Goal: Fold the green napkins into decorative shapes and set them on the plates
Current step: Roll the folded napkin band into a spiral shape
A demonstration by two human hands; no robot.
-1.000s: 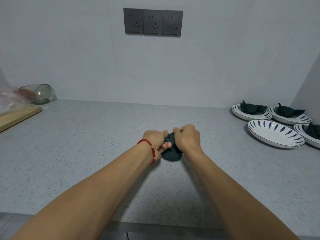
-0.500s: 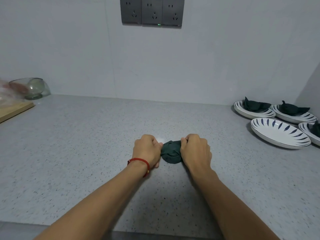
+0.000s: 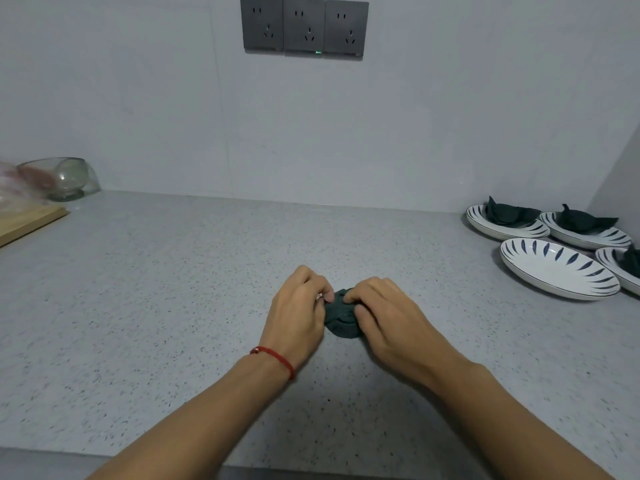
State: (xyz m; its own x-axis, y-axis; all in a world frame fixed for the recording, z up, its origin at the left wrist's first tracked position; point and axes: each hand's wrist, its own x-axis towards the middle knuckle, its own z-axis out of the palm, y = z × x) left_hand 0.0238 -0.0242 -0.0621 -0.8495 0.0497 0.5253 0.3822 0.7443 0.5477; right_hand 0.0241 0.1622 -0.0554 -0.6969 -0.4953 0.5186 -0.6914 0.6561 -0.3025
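On the speckled grey stone countertop (image 3: pixel 173 306), a bunched dark green cloth napkin (image 3: pixel 341 317) lies between both hands. Left hand (image 3: pixel 298 315) and right hand (image 3: pixel 388 317) each pinch it with curled fingers. At the right stand 4 white blue-striped plates (image 3: pixel 557 271), 3 holding folded napkins (image 3: pixel 509 214).
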